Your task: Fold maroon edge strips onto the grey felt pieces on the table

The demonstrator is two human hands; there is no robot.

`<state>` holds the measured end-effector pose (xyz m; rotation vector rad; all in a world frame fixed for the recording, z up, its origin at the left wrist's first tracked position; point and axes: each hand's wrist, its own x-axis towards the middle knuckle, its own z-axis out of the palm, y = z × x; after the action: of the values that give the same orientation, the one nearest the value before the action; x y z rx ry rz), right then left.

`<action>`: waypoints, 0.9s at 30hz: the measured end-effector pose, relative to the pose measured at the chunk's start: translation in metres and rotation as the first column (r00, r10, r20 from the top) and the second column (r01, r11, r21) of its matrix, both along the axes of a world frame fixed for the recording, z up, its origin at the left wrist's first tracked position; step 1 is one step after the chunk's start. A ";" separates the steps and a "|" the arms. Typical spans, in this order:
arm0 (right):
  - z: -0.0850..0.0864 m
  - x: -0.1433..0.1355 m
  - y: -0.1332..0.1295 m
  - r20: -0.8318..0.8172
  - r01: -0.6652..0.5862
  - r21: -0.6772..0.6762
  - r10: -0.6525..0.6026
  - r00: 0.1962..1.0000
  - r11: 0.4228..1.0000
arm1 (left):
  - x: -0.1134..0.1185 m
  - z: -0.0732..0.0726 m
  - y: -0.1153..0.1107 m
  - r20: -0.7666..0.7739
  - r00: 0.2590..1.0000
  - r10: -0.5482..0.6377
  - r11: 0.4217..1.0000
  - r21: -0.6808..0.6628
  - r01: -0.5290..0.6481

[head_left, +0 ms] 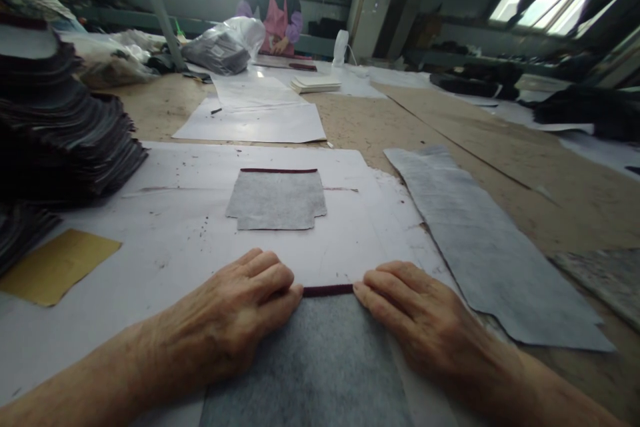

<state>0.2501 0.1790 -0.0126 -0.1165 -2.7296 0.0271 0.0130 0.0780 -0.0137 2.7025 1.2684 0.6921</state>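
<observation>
Grip of both hands [240,307] on grey fabric's dark edge [328,290].

The tan tabletop [480,130] is spreading across the frame. White paper sheets [165,233] are covering its middle, a tall stack of dark fabric pieces [65,127] is standing at the left, and a long grey fabric piece [495,247] is lying at the right.

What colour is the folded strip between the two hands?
The strip is dark maroon, seen in the head view.
</observation>
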 end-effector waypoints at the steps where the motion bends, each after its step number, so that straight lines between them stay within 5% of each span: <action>1: 0.001 0.000 -0.001 0.029 -0.004 -0.005 0.004 1.000 1.000 | 0.000 0.000 0.000 0.003 1.000 0.003 1.000 -0.001 -0.003; 6: 0.005 0.004 -0.010 0.059 0.098 -0.196 -0.088 0.994 0.976 | 0.001 0.000 0.000 -0.003 1.000 0.018 1.000 -0.019 -0.018; 8: 0.008 0.008 -0.010 0.023 0.260 -0.386 -0.272 0.962 0.885 | 0.001 -0.001 0.000 0.003 1.000 0.021 1.000 -0.021 -0.021; 10: 0.011 0.012 -0.008 0.034 0.421 -0.534 -0.478 0.878 0.734 | 0.001 -0.002 0.000 0.017 1.000 0.019 1.000 -0.003 -0.019; 12: 0.014 0.013 -0.006 0.014 0.501 -0.557 -0.596 0.803 0.662 | 0.001 -0.003 0.000 0.023 1.000 0.015 1.000 0.017 -0.015; 14: 0.016 0.007 -0.007 -0.088 0.495 -0.450 -0.588 0.804 0.744 | 0.001 -0.003 -0.001 0.018 1.000 0.015 1.000 0.010 -0.015; 18: 0.014 -0.021 -0.022 -0.192 0.266 -0.177 -0.298 0.935 0.948 | 0.001 -0.005 -0.002 0.008 1.000 0.016 1.000 -0.009 -0.016; 21: 0.006 -0.040 -0.037 -0.128 0.142 -0.122 -0.157 0.979 0.982 | 0.000 -0.006 -0.002 0.008 1.000 0.019 1.000 -0.009 -0.019; 27: -0.007 -0.044 -0.040 -0.099 0.126 -0.044 -0.130 0.987 0.991 | -0.012 -0.005 -0.006 0.059 0.998 0.029 0.999 -0.041 -0.026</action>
<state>0.2057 0.1386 -0.0199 -0.2932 -2.6145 0.0463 0.0015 0.0724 -0.0183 2.6168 1.2938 0.7365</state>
